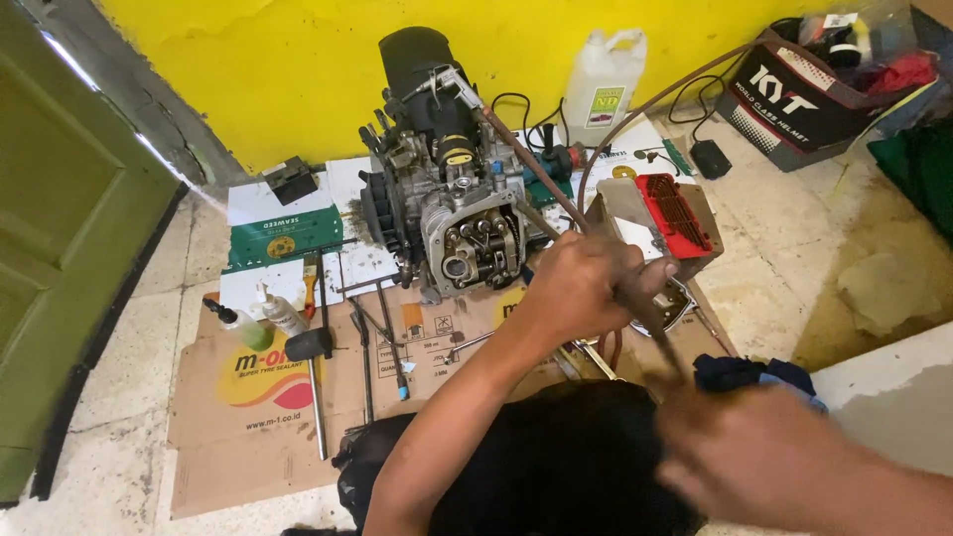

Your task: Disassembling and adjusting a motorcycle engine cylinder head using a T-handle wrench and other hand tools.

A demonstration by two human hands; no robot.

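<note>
1. Head view: I see flattened cardboard (258, 437) on the tiled floor, an engine (447, 199) standing at its far edge against a yellow wall.
2. My left hand (581, 288) is closed around a brown hose (536, 174) just right of the engine.
3. My right hand (754, 447) is blurred near the hose's lower end; I cannot tell its grip.
4. A hammer (313, 372) lies on the cardboard.

A makeshift home repair workshop: an engine (452, 213) and tools lie on flattened cardboard (248, 417) over floor tiles.

yellow wall (298, 60), green door (60, 248), red tray (675, 210), white jug (603, 84), brown cardboard (248, 437), grey engine (452, 213)
</note>
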